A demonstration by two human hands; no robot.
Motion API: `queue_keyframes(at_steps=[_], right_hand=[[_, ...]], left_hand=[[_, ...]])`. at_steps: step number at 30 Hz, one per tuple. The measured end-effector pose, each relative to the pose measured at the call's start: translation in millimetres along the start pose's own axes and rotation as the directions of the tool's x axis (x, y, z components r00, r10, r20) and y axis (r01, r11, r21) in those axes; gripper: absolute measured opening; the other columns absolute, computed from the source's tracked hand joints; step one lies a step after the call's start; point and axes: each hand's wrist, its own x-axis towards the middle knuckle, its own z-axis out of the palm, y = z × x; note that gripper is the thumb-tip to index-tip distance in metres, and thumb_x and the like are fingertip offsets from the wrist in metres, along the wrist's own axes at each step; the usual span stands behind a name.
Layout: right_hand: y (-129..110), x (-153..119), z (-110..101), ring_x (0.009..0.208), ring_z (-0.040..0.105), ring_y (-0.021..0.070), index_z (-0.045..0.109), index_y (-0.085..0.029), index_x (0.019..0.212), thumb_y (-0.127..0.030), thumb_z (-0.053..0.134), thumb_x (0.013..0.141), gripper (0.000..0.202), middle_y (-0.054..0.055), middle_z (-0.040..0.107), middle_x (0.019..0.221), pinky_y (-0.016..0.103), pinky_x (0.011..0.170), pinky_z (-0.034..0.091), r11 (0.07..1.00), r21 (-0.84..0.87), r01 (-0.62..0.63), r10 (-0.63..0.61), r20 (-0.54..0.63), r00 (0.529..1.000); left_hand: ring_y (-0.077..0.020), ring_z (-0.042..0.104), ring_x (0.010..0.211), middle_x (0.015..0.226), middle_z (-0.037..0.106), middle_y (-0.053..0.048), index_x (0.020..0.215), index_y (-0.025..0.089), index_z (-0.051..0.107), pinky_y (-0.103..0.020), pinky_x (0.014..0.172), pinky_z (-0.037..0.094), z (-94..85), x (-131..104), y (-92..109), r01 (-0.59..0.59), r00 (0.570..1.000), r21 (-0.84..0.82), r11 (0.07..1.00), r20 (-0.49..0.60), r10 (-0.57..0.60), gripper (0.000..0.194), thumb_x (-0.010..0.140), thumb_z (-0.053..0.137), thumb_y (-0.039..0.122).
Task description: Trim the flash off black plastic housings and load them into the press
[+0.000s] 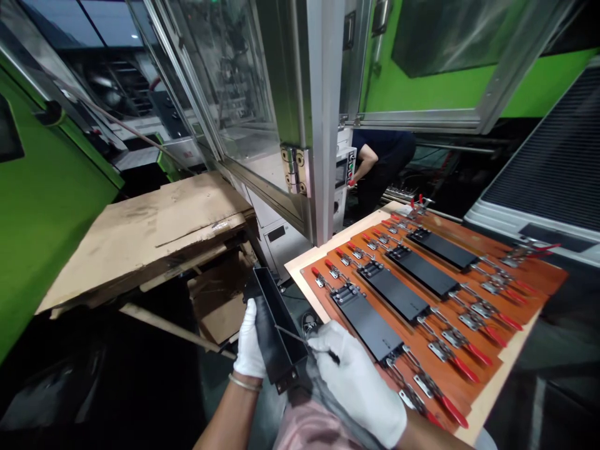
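Note:
My left hand (250, 340), in a white glove, is closed around the side of a long black open-topped plastic housing (270, 337). The housing tilts in front of my body, its open side facing up. In a white glove too, my right hand (349, 369) pinches a thin metal-shafted tool (293, 335); its tip reaches the housing's rim. The kind of tool cannot be made out, as the glove hides most of its handle. To the right of my right hand, a black panel (368, 322) lies clamped on an orange board (323, 294).
Several red-handled toggle clamps (452, 362) stick up along the board, holding more black panels (434, 272). At the left is a cardboard-covered table (140, 219). A glazed machine door frame (323, 125) stands ahead. Behind it, a person (384, 156) bends near a control panel (344, 169).

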Motion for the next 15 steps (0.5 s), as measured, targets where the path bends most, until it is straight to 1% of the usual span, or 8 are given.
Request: queue_keyframes(at_steps=[2,4,6,8,10,13,14,15], right_hand=[[-0.8,-1.8,0.6,0.075,0.053,0.0151,0.051,-0.021,0.071,-0.010,0.044,0.083,0.017,0.001,0.053,0.077,0.028,0.074,0.047,1.000,-0.003,0.003,-0.003,0.004,1.000],[-1.6,-3.5,1.2,0.074,0.052,0.0149,0.049,-0.021,0.069,-0.012,0.045,0.084,0.018,0.001,0.051,0.076,0.028,0.074,0.047,0.999,0.014,0.045,-0.045,0.023,0.999],[-1.6,-4.4,1.9,0.073,0.052,0.0145,0.049,-0.021,0.068,-0.012,0.045,0.083,0.018,0.001,0.051,0.075,0.027,0.073,0.047,0.997,0.042,0.057,-0.059,0.029,0.998],[-1.0,-5.2,3.3,0.072,0.053,0.0143,0.052,-0.020,0.069,-0.011,0.046,0.083,0.018,0.001,0.052,0.075,0.026,0.072,0.048,0.998,0.060,0.028,-0.027,-0.017,0.999],[-1.5,-7.1,5.1,0.073,0.054,0.0147,0.054,-0.020,0.069,-0.010,0.046,0.081,0.018,0.001,0.053,0.074,0.026,0.070,0.048,0.997,0.060,0.041,-0.038,-0.044,0.998],[-5.2,-10.0,4.7,0.073,0.056,0.0154,0.058,-0.020,0.071,-0.010,0.049,0.077,0.016,0.002,0.058,0.075,0.027,0.068,0.048,0.988,0.132,0.085,-0.087,0.009,0.996],[-6.3,-9.3,2.8,0.072,0.057,0.0154,0.059,-0.021,0.074,-0.011,0.050,0.077,0.014,0.002,0.059,0.077,0.026,0.066,0.048,0.982,0.179,0.054,-0.057,0.013,0.998],[-6.4,-7.0,0.1,0.071,0.057,0.0153,0.060,-0.021,0.079,-0.014,0.051,0.078,0.012,0.002,0.060,0.078,0.026,0.065,0.049,0.975,0.221,-0.010,0.010,-0.002,1.000]], left_hand=[[-0.0197,0.074,0.073,0.084,0.078,-0.005,0.099,0.018,0.073,-0.031,0.084,0.058,0.6,-0.6,-1.1,0.002,1.000,0.037,0.999,0.006,-0.002,0.032,0.086,0.060,0.043],[-0.0198,0.074,0.068,0.080,0.078,-0.004,0.098,0.017,0.073,-0.032,0.083,0.058,0.5,-0.4,-1.9,0.001,1.000,0.055,0.999,0.005,-0.002,0.033,0.085,0.061,0.044],[-0.0197,0.074,0.068,0.081,0.078,-0.005,0.099,0.017,0.073,-0.032,0.083,0.058,0.2,0.0,-2.0,0.002,1.000,0.049,0.999,0.007,-0.002,0.033,0.085,0.061,0.045],[-0.0193,0.074,0.072,0.086,0.078,-0.005,0.099,0.018,0.073,-0.031,0.084,0.058,0.1,0.6,-1.1,-0.004,1.000,0.034,0.999,0.024,0.003,0.034,0.086,0.059,0.045],[-0.0192,0.074,0.073,0.086,0.078,-0.005,0.096,0.018,0.073,-0.031,0.084,0.057,0.5,1.3,0.6,0.006,1.000,0.027,1.000,0.017,-0.007,0.033,0.088,0.057,0.045],[-0.0179,0.074,0.071,0.082,0.078,-0.004,0.094,0.018,0.074,-0.028,0.082,0.057,1.4,1.9,3.1,0.007,1.000,0.018,1.000,-0.016,-0.007,0.031,0.089,0.056,0.043],[-0.0172,0.074,0.071,0.083,0.078,-0.004,0.095,0.018,0.074,-0.027,0.081,0.057,1.6,1.7,3.9,-0.005,1.000,0.014,1.000,-0.019,0.006,0.030,0.090,0.055,0.042],[-0.0166,0.073,0.071,0.083,0.078,-0.003,0.095,0.018,0.074,-0.026,0.079,0.057,1.8,1.1,4.7,-0.021,0.999,0.015,1.000,-0.026,0.021,0.030,0.090,0.055,0.042]])
